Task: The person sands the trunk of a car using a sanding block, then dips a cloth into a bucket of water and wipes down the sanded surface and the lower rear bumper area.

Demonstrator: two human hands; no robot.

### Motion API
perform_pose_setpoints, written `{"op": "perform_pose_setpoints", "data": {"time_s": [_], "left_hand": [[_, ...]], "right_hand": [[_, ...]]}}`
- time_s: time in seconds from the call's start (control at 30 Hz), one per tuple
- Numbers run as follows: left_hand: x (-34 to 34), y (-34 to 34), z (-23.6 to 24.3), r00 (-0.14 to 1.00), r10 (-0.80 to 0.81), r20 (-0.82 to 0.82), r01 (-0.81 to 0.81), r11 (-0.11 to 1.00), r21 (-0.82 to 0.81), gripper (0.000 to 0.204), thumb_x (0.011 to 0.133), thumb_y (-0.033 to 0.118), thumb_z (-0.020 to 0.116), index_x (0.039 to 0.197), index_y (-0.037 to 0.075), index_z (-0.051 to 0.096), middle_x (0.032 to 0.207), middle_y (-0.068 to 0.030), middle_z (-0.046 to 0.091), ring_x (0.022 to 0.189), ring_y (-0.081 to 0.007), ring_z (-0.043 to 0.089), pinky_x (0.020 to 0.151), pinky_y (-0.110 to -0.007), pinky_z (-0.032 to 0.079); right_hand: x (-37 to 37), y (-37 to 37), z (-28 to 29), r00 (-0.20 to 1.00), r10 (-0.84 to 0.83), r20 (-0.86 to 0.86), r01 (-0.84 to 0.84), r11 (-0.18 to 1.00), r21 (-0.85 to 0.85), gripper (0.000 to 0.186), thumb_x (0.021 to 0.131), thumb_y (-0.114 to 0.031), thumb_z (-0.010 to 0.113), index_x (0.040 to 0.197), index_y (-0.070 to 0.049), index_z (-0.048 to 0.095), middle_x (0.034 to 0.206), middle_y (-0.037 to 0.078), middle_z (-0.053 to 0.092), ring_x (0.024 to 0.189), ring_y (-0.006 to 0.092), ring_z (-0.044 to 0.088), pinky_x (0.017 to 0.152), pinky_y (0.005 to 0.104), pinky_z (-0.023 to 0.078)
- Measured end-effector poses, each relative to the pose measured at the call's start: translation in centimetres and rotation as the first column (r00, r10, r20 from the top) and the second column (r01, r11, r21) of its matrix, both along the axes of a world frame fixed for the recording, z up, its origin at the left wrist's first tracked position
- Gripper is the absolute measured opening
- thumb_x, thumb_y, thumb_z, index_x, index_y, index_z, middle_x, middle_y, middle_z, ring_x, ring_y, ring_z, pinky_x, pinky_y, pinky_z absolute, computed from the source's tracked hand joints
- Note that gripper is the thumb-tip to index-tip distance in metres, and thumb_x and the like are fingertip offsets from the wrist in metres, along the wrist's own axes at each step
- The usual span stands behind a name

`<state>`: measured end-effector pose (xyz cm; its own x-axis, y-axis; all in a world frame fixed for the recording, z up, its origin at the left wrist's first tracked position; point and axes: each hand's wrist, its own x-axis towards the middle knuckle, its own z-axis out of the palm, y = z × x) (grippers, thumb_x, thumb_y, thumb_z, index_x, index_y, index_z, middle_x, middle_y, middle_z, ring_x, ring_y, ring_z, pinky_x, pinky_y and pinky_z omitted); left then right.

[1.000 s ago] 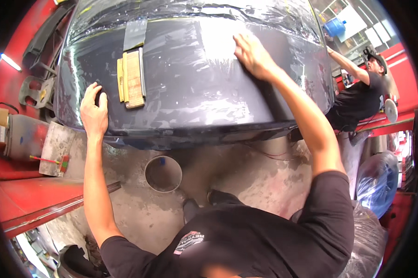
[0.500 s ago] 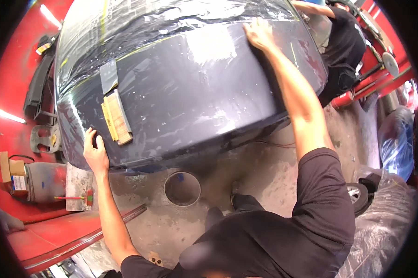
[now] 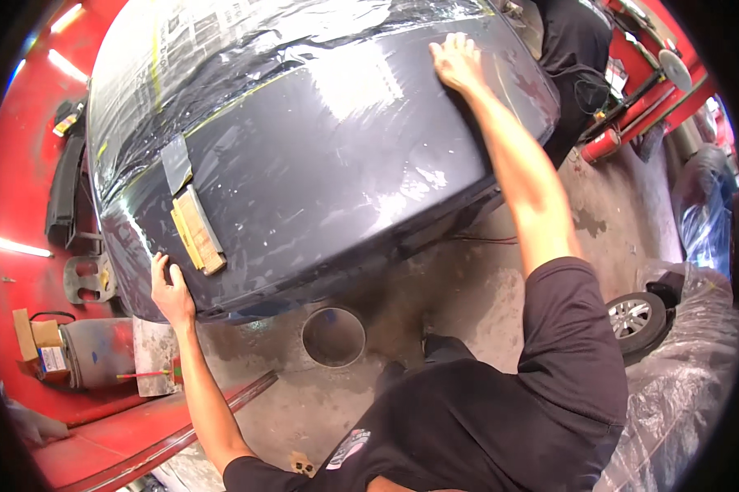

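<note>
My right hand (image 3: 457, 61) lies with spread fingers on the dark grey, mottled car panel (image 3: 328, 172), high up near its right side and just below the plastic masking sheet (image 3: 164, 57). My left hand (image 3: 172, 287) rests at the panel's lower left edge, thumb and fingers apart, holding nothing. To the right of that hand a wooden block with a yellow side (image 3: 197, 230) lies on the panel. Just above it is a grey flat strip (image 3: 176, 163). A bright glare sits on the panel's upper middle.
A co-worker (image 3: 578, 41) in dark clothes stands at the car's right side. A round bucket (image 3: 334, 336) stands on the floor below. Around me are red surfaces (image 3: 74, 443), a wheel (image 3: 632, 320), plastic-wrapped items (image 3: 701, 221), a grey drum (image 3: 107, 353) and black parts (image 3: 66, 189).
My right hand has slid up and to the right across the panel. The view has turned, so the block and my left hand appear lower. The co-worker shows higher, partly out of frame.
</note>
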<state>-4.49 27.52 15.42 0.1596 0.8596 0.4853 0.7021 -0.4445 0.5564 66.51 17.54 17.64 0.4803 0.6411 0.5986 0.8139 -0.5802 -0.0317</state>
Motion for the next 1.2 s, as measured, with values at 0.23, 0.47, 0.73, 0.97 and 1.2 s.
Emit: {"op": "perform_pose_setpoints", "data": {"time_s": [0.23,0.47,0.73,0.97,1.2], "left_hand": [[-4.6,-0.4,-0.6,0.991,0.049,-0.121,-0.04,0.996,0.076,0.03,0.099,0.012,0.06,0.124,-0.003,0.066,0.135,-0.0155,0.066,0.126,-0.0278,0.062,0.108,-0.036,0.044],[-1.2,0.0,-0.6,0.997,-0.013,-0.075,0.017,0.998,0.053,0.031,0.097,0.012,0.062,0.123,-0.003,0.067,0.138,-0.0177,0.064,0.13,-0.0316,0.06,0.11,-0.038,0.044],[-4.6,-0.1,-0.6,0.99,-0.005,-0.14,0.019,0.995,0.102,0.033,0.097,0.013,0.061,0.124,-0.004,0.066,0.137,-0.0186,0.064,0.129,-0.0325,0.06,0.11,-0.039,0.043],[-2.9,0.3,-0.3,0.992,-0.045,-0.121,0.056,0.995,0.083,0.033,0.097,0.014,0.061,0.125,-0.003,0.066,0.138,-0.0177,0.064,0.13,-0.0319,0.06,0.111,-0.039,0.043],[-5.3,0.1,-0.9,0.988,-0.011,-0.157,0.028,0.994,0.106,0.034,0.097,0.014,0.061,0.125,-0.003,0.067,0.138,-0.0184,0.064,0.129,-0.0325,0.06,0.11,-0.039,0.043]], "right_hand": [[-28.0,-4.9,-0.4,0.8,0.588,-0.122,-0.582,0.809,0.083,0.023,0.089,-0.023,0.064,0.093,-0.001,0.068,0.112,0.025,0.065,0.116,0.0441,0.056,0.1,0.0571,0.042],[-2.7,-9.2,-0.8,0.981,0.072,0.179,-0.109,0.973,0.204,0.035,0.097,-0.032,0.059,0.09,0.0,0.069,0.102,0.023,0.069,0.096,0.0468,0.067,0.087,0.0514,0.055],[-37.3,-11.5,-2.0,0.79,0.606,0.096,-0.612,0.77,0.18,0.037,0.101,-0.03,0.051,0.106,0.003,0.067,0.12,0.026,0.064,0.121,0.0398,0.06,0.11,0.0456,0.044],[-5.3,-18.1,-1.6,0.995,0.021,-0.102,-0.035,0.99,-0.137,0.043,0.098,-0.039,0.053,0.111,0.0,0.065,0.124,0.022,0.062,0.122,0.0386,0.055,0.104,0.0485,0.044],[-32.3,-16.2,-0.4,0.893,0.448,-0.04,-0.45,0.892,-0.047,0.041,0.086,-0.019,0.063,0.115,0.01,0.066,0.126,0.034,0.06,0.124,0.0475,0.055,0.115,0.0545,0.036]]}}
